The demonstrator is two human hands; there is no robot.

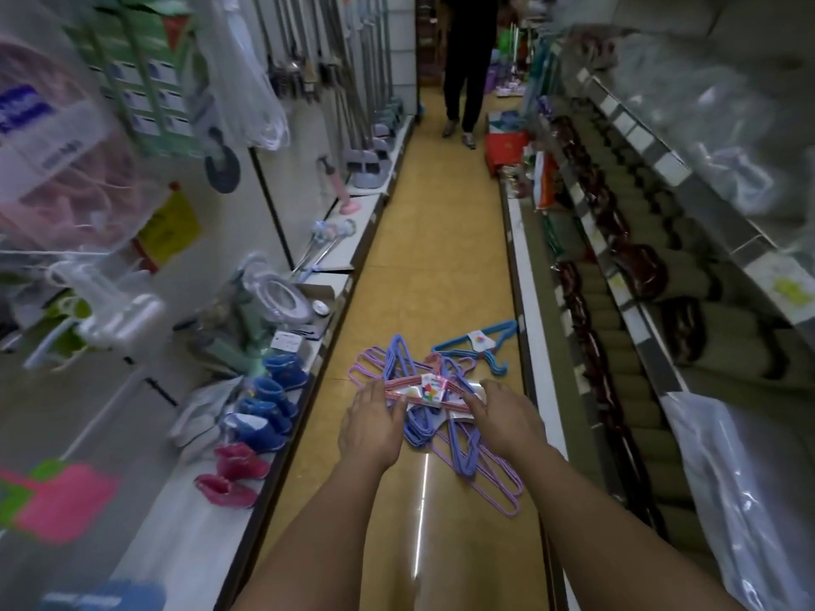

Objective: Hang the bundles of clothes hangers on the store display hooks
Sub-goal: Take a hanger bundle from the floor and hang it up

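I am reaching down to the yellow tiled aisle floor [441,240], where the heap of purple and lilac wire clothes hanger bundles [423,416] lies near the middle of the aisle, closer to the base edge of the right-hand shelving. On top of that heap sits a pink wire hanger bundle with a white paper label [419,392]. My left hand [370,427] has its fingers curled over the left end of that pink bundle; my right hand [500,412] lies on its right end, fingers bent over the wires. Whether either grip is fully closed underneath I cannot tell. A separate blue plastic hanger bundle [478,343] lies further up the aisle, just beside the right shelf base, untouched.

I judge this as the pick-up step: nothing is lifted yet. Next I need to firm both grips, raise the pink bundle free of the tangle beneath without dragging others along, then turn left toward the white display wall [260,231], where its hooks are blurred.
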